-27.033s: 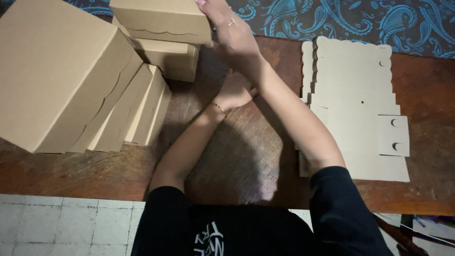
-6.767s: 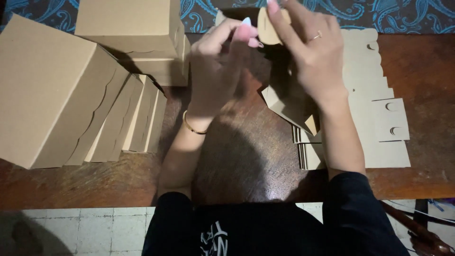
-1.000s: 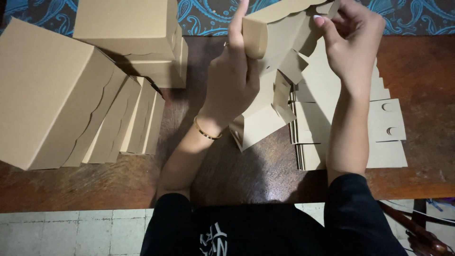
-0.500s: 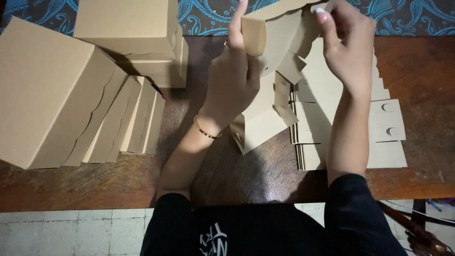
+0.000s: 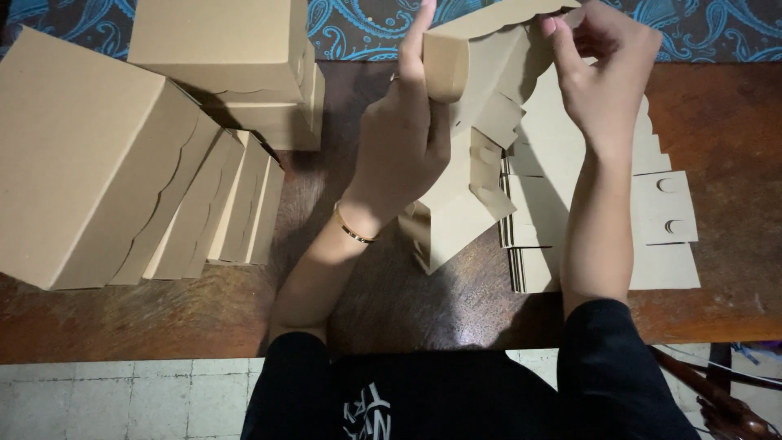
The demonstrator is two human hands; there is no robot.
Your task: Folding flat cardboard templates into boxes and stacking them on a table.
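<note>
Two hands [image 5: 403, 147] [image 5: 607, 77] on a half-folded tan carton [image 5: 481, 122], beside flat blanks [image 5: 668, 220].

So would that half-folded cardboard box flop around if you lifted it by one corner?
Probably a bit: the box has loose flaps hanging unfolded, so they'd likely swing. It seems light, since the left hand props it up while the right hand only pinches its edge.

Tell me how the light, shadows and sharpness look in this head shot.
Head view: dim, warm light from above; the left hand and right hand with the half-folded box cast a dark shadow onto the wooden table; another shadow sits under the stacked boxes; edges sharp, no strong glare.
</note>
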